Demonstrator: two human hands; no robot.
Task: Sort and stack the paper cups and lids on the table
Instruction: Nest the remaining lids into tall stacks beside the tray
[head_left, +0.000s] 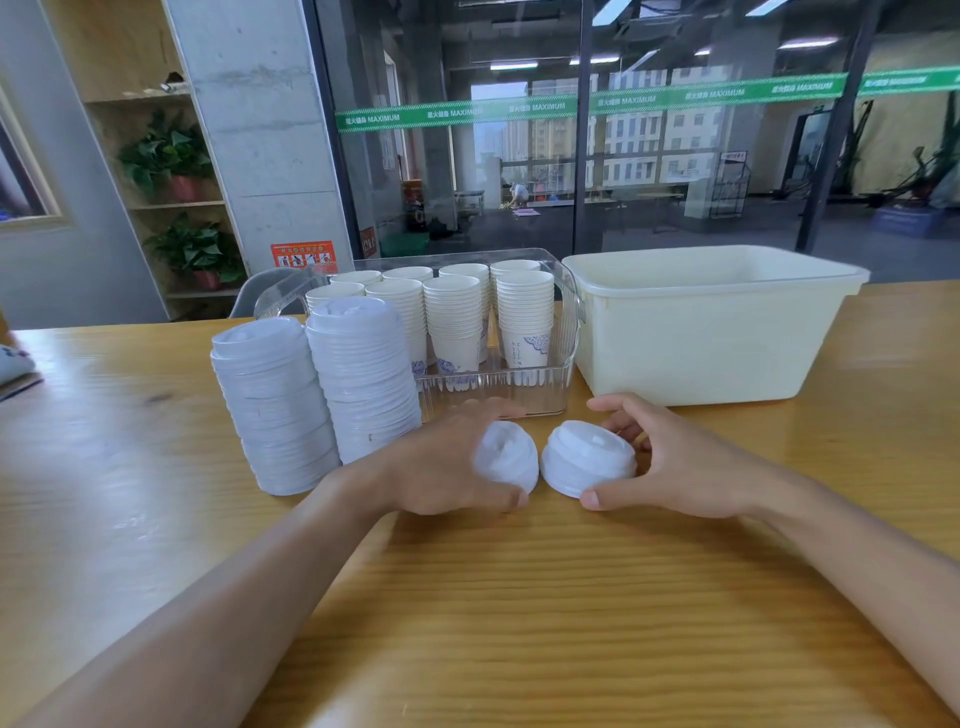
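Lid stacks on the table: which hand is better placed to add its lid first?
Probably the left hand. It holds a lid right beside the nearer lid stack, while the right hand would have to reach across it.

Bare wooden table lay open across the near half and far to the left. Two tall lid stacks blocked the left-centre, touching each other; behind them a clear tray packed with cup stacks and a cream tub walled off the far side.
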